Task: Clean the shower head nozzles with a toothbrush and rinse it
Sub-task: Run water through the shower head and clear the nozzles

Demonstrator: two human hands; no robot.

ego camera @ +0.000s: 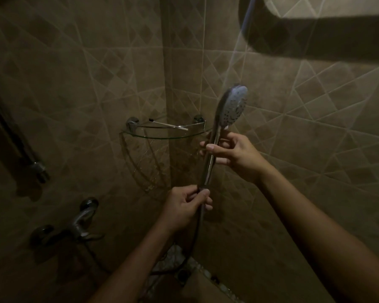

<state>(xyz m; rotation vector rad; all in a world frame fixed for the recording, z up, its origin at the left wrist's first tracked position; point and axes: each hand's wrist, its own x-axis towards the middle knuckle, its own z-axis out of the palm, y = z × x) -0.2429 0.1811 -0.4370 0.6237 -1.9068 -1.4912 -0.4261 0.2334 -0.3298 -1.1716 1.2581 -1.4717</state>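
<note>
The chrome shower head (233, 107) stands upright in front of the tiled corner, its pale nozzle face turned to the right. My right hand (232, 153) grips the handle just below the head. My left hand (187, 204) holds the bottom of the handle where the hose (197, 235) joins and curves down toward the floor. A white toothbrush (169, 124) lies across the glass corner shelf (162, 136), left of the shower head, with neither hand touching it.
The chrome mixer tap (81, 224) is mounted on the left wall, low down. A dark vertical bar (15, 149) runs along the far left wall. A pebble floor and drain (183, 274) lie below. A dark band (315, 33) crosses the upper right. The light is dim.
</note>
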